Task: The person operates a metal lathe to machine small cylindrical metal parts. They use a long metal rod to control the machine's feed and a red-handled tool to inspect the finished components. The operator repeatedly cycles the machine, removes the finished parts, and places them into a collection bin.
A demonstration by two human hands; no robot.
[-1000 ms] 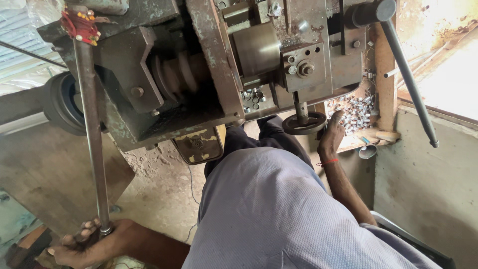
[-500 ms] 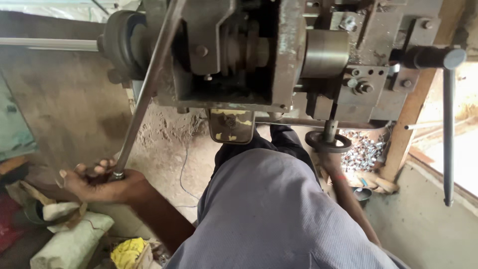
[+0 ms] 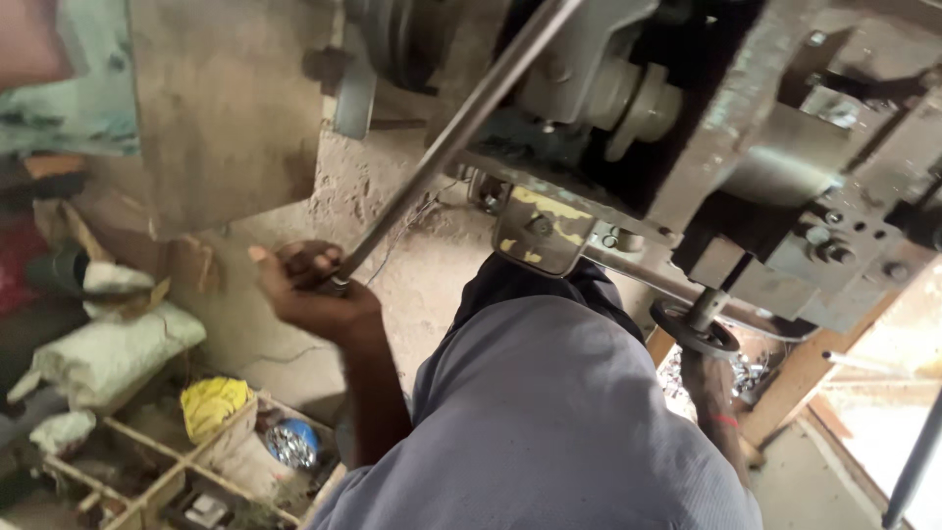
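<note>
A: Two hands, one machine; nearest to you, your left hand [image 3: 312, 292] is wrapped shut around the lower end of the long steel lever [image 3: 446, 137], which slants up and away toward the press body [image 3: 706, 128].

B: And your right hand [image 3: 708, 378]?

A: Lower right, past your grey shirt [image 3: 549, 422]; it sits just under the small black handwheel [image 3: 695, 329] at the foot of the spindle, beside a heap of small shiny metal pieces [image 3: 741, 371]; whether those fingers are closed on anything I cannot tell; the wheel hides them.

B: How far along would you say you are?

A: Mid-run, as a judgement only; the heap suggests a good many pieces are done, the lever is in your grip and so a stroke is in hand; how many are left, nothing shows.

B: Any packages or labels?

A: Down at your left, a wooden crate [image 3: 147, 471] holds a yellow bag [image 3: 214, 404] and a blue round tin with something shiny inside [image 3: 292, 444]; beside it lies a pale stuffed sack [image 3: 108, 351]; farther off, a yellowed, worn rectangular plate [image 3: 542, 228] is bolted under the machine; its markings are too rubbed to make out; beyond that stands a plain brown panel [image 3: 226, 98].
</note>
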